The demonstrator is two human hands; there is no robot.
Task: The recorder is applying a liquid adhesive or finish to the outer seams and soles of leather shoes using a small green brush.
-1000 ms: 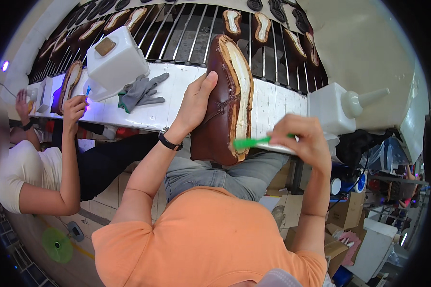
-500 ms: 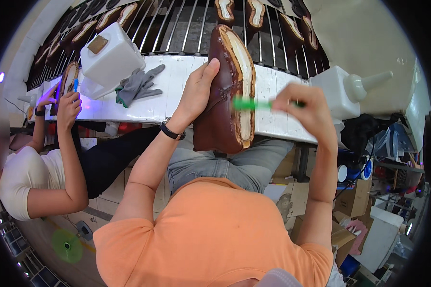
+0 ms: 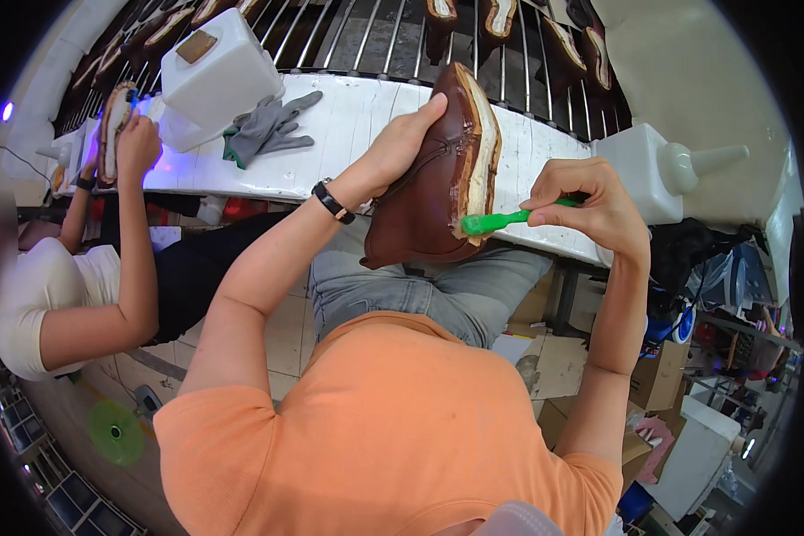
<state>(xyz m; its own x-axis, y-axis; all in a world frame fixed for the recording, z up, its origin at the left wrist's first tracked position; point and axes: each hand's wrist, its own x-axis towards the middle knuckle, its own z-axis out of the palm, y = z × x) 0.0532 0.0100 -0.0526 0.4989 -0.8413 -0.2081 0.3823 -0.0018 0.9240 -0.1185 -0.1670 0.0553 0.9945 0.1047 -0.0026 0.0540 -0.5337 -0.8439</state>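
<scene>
My left hand (image 3: 402, 147) grips a dark brown leather shoe upper (image 3: 417, 201) with its thumb near one end, holding it tilted above my lap. The pale bottom of the upper faces right, with a tan rim around it. In my right hand (image 3: 590, 205) is a small green brush (image 3: 500, 220), shaped like a toothbrush, pinched between thumb and fingers. Its head touches the bottom's edge at the end nearest me. The bristles are mostly hidden.
A white bench (image 3: 348, 116) runs across in front, holding a grey glove (image 3: 270, 129) and a white jug (image 3: 219, 85). A nozzled white bottle (image 3: 639, 170) stands at right. Behind is a metal-bar rack (image 3: 357, 45) with several shoe uppers. At left a co-worker's hand (image 3: 138, 147) brushes another upper.
The green brush has moved from the middle of the upper's bottom toward its near end. My left hand has shifted the upper slightly right and tilted it more. The co-worker's hands have risen.
</scene>
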